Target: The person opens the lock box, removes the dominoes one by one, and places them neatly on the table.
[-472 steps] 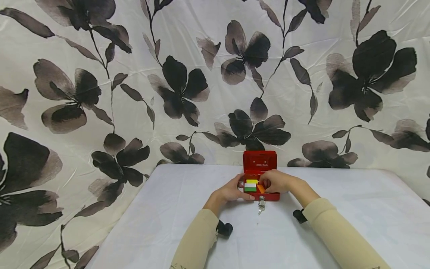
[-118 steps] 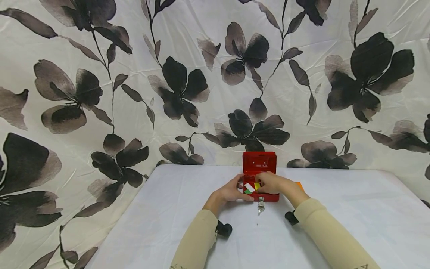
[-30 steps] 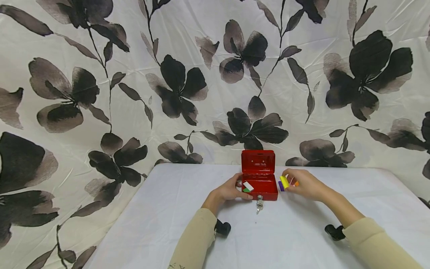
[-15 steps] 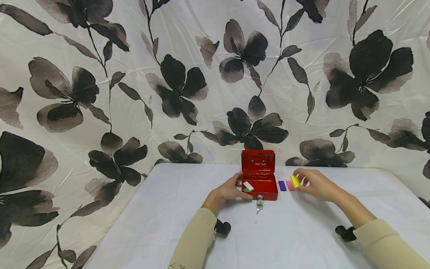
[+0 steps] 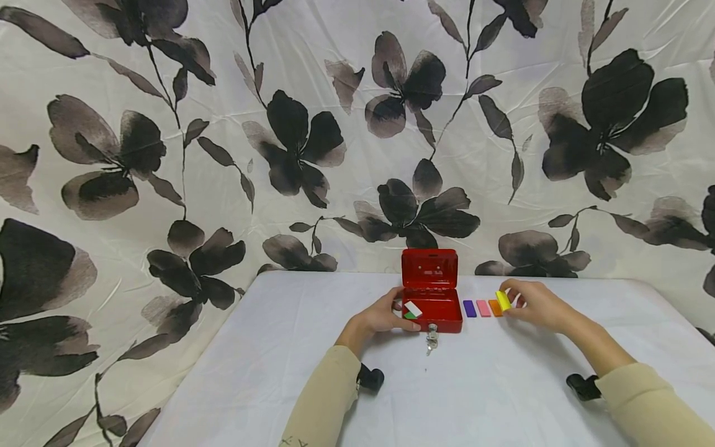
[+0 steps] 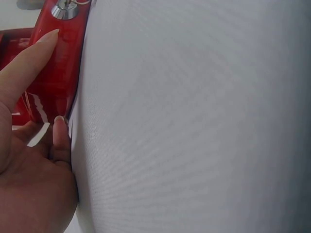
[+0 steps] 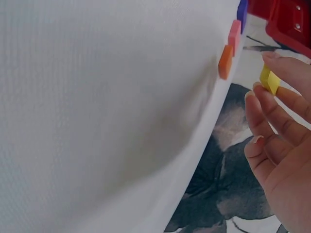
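Observation:
A small red metal cash box (image 5: 447, 325) stands on the table with its lid (image 5: 429, 268) raised. My left hand (image 5: 380, 315) holds its left front corner; in the left wrist view the thumb (image 6: 29, 63) lies over the front edge. Inside, at the left, a white block (image 5: 413, 309) leans above a green block (image 5: 410, 315). My right hand (image 5: 537, 305) pinches a domino-sized yellow block (image 5: 503, 301) between thumb and fingers, tilted, just right of an orange block (image 5: 495, 308). In the right wrist view the yellow block (image 7: 270, 80) appears raised off the cloth.
A purple block (image 5: 470, 308), a pink block (image 5: 483, 308) and the orange one lie in a row right of the box. Keys (image 5: 432, 341) hang from the front lock. White cloth covers the table (image 5: 313, 372); a flower-patterned sheet (image 5: 313, 37) hangs behind.
Over the last seconds the yellow block has left the box and travelled right in my right hand, past the purple, pink and orange blocks. The left hand stays on the box.

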The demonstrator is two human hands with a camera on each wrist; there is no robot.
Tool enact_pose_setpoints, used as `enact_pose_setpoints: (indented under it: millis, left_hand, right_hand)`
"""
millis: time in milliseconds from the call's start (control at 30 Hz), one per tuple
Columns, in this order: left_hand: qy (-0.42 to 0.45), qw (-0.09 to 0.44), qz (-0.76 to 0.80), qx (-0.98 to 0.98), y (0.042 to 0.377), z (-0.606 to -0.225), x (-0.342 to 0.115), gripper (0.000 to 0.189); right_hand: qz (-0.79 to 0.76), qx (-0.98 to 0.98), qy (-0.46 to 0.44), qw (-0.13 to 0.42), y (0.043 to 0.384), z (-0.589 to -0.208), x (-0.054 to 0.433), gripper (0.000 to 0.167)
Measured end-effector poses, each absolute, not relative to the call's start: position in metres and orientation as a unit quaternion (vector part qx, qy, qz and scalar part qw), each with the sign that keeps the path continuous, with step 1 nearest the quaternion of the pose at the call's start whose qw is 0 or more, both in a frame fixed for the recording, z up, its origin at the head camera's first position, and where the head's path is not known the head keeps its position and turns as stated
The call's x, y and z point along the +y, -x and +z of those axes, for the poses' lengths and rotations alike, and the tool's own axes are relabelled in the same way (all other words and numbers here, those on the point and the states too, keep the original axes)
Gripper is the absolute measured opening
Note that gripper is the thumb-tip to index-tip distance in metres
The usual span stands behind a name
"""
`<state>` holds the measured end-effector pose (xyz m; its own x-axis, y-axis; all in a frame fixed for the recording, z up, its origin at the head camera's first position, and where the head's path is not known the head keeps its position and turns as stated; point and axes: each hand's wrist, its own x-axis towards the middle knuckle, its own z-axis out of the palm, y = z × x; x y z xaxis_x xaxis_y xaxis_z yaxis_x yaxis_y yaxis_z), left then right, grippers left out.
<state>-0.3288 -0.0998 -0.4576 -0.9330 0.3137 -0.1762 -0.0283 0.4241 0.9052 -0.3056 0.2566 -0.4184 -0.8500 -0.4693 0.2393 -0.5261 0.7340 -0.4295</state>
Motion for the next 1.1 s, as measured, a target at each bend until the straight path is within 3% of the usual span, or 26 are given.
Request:
enact_pose_setpoints:
  millis: [300,1100]
  left_hand:
    - [-0.09,0.159,0.532,0.827,0.33,-0.458,-0.1,0.096]
    - [-0.09,0.154,0.523,0.833,0.33,-0.459,-0.1,0.095]
  right_hand:
    - [0.238,-0.936,-0.251,0.058,0.314,-0.426,0.268,0.038]
    - [0.238,-0.949,-0.205,-0.04,0.328,-0.431,0.274,0.037]
